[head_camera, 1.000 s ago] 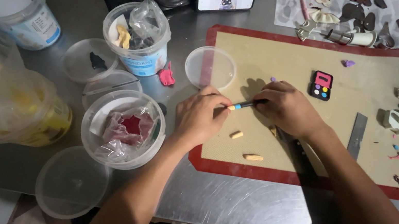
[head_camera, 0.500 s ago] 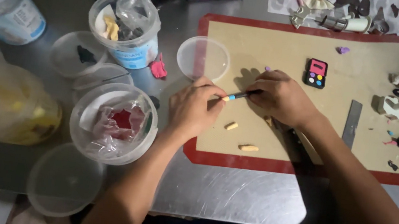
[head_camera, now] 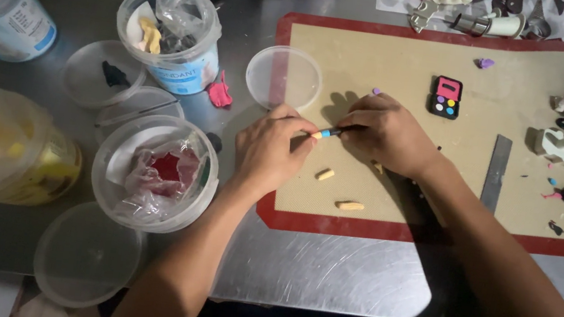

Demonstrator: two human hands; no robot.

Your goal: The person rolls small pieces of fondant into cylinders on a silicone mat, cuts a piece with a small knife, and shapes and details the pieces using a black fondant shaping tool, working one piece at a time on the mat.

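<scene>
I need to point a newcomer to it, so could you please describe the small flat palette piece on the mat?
Start at the tan baking mat with a red border on the steel table. Just beyond the right hand lies a small black rectangular piece, flat on the mat. Unlike the plain beige bits nearby, it has a pink panel above rows of coloured dots.

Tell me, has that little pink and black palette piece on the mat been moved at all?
No. The palette piece sits at the same spot on the beige mat, right of the clear round lid; only the camera shifted.
</scene>
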